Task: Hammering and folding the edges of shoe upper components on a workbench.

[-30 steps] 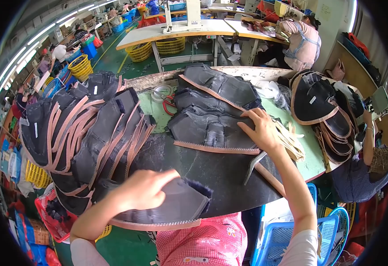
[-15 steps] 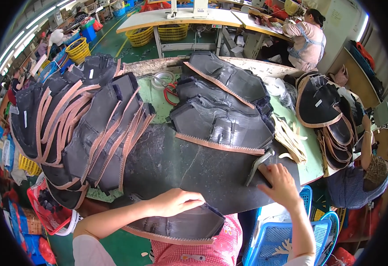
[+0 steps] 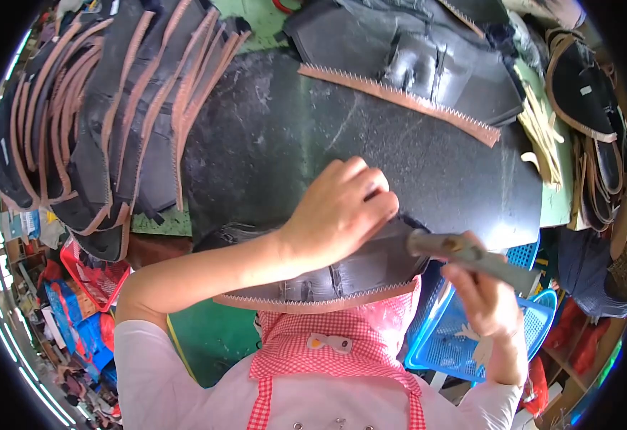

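In my right hand [image 3: 487,304] is a cobbler's hammer [image 3: 496,269] with a grey metal head, raised over the right end of a dark leather piece and slightly blurred. That leather piece [image 3: 292,276] lies at the near table edge, partly over my lap, with a tan zigzag-edged strip along its near side. My left hand [image 3: 346,211] is curled at its far edge, fingers closed on it; the fingertips are partly hidden. Beyond lies a similar dark leather piece [image 3: 414,61] with a tan toothed strip [image 3: 399,98].
Stacked dark pieces with tan strips [image 3: 138,107] cover the left side. Pale strips [image 3: 541,132] lie at the right edge of the dark work slab [image 3: 270,136]. A blue basket [image 3: 446,355] stands below right, a red basket [image 3: 98,276] below left. More pieces [image 3: 582,89] hang far right.
My right hand has picked the hammer up from the slab and brought it toward me. My left hand has shifted right along the piece's far edge. The view has tilted down.
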A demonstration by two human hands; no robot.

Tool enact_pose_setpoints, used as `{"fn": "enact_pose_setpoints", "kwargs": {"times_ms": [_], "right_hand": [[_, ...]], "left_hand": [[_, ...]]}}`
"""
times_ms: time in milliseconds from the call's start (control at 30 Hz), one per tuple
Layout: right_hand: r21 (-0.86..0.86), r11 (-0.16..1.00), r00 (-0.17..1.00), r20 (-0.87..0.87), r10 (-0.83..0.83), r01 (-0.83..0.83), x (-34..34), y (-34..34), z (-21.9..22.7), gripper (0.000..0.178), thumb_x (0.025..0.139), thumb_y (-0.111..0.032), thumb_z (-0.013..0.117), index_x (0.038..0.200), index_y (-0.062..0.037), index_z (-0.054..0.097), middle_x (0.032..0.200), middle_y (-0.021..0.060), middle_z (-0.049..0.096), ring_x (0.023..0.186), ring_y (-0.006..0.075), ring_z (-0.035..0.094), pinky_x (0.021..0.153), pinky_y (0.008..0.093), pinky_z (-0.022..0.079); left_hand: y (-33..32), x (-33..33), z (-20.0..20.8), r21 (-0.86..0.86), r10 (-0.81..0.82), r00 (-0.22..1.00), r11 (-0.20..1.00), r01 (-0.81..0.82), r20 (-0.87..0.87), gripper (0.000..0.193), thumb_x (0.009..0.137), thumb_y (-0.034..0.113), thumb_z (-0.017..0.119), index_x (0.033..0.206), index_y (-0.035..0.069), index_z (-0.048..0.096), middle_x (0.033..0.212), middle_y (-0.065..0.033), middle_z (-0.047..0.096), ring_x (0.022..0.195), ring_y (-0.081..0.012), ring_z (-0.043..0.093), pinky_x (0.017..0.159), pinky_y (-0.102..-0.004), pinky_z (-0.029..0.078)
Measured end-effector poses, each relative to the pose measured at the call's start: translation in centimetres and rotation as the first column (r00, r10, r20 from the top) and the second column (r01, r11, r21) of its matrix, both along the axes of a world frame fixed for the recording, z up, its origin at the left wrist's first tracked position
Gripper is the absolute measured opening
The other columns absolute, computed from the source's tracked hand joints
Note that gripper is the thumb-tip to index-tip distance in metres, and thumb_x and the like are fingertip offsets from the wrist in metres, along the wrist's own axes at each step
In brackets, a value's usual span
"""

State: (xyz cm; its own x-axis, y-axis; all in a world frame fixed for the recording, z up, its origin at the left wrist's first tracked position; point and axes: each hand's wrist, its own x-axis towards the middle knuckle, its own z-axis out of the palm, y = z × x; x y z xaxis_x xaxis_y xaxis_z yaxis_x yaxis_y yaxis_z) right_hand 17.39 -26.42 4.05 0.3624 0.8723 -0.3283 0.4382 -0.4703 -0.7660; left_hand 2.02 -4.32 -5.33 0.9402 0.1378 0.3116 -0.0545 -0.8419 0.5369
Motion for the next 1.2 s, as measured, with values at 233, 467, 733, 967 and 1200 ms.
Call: {"fn": "enact_pose_setpoints", "kwargs": {"times_ms": [233, 467, 733, 967, 1200], "right_hand": [[-0.044, 0.995, 0.992, -0.088, 0.087, -0.091, -1.1, 1.3, -1.0, 0.014, 0.101, -0.007, 0.067, 0.108, 0.0029, 0.061, 0.082, 0.0162, 0.059, 0.067, 0.0351, 0.070, 0.056, 0.0375, 0.050], [0.095, 0.994, 0.998, -0.015, 0.055, -0.053, 0.1, 2.2, 0.1, 0.016, 0.098, -0.005, 0.069, 0.110, 0.0047, 0.064, 0.081, 0.0139, 0.063, 0.060, 0.0247, 0.065, 0.054, 0.0358, 0.048], [0.099, 0.984, 0.979, 0.156, 0.133, -0.150, -0.2, 4.3, -0.7, 0.019, 0.098, -0.008, 0.072, 0.111, -0.0012, 0.060, 0.081, 0.0158, 0.061, 0.067, 0.0393, 0.070, 0.055, 0.0430, 0.052], [0.033, 0.986, 0.981, 0.112, 0.161, -0.165, -0.4, 5.3, -0.4, 0.014, 0.098, -0.004, 0.070, 0.106, 0.0024, 0.060, 0.084, 0.0188, 0.063, 0.069, 0.0389, 0.068, 0.059, 0.0388, 0.051], [-0.073, 0.972, 0.973, 0.049, 0.228, -0.224, -1.3, 5.3, -0.9, 0.018, 0.099, -0.006, 0.069, 0.113, 0.0037, 0.062, 0.085, 0.0173, 0.060, 0.066, 0.0279, 0.068, 0.058, 0.0386, 0.048]], "left_hand": [[2.9, 1.0, 0.1, -0.052, -0.110, 0.994, 0.993, 0.109, -0.015, 0.019, 0.080, 0.022, 0.086, 0.097, 0.019, 0.079, 0.099, 0.0026, 0.064, 0.103, -0.0209, 0.059, 0.095, -0.0412, 0.043], [4.3, 1.9, 0.2, -0.090, -0.252, 0.968, 0.964, 0.251, 0.004, 0.020, 0.072, 0.019, 0.088, 0.089, 0.020, 0.076, 0.099, 0.0062, 0.064, 0.106, -0.0203, 0.060, 0.101, -0.0440, 0.043], [3.6, 1.4, 0.1, 0.207, -0.394, 0.908, 0.909, 0.362, 0.140, 0.012, 0.075, 0.021, 0.071, 0.085, 0.015, 0.073, 0.092, 0.0006, 0.062, 0.102, -0.0225, 0.063, 0.101, -0.0475, 0.050], [4.1, 0.1, 0.0, -0.062, -0.139, 0.983, 0.987, 0.147, 0.119, 0.023, 0.064, 0.023, 0.089, 0.084, 0.021, 0.078, 0.097, 0.0053, 0.065, 0.103, -0.0224, 0.060, 0.096, -0.0456, 0.044], [3.2, -1.4, 0.4, 0.045, -0.098, 0.994, 0.994, 0.096, 0.051, 0.025, 0.066, 0.024, 0.089, 0.088, 0.019, 0.077, 0.096, 0.0037, 0.064, 0.106, -0.0246, 0.060, 0.103, -0.0489, 0.044]]}}
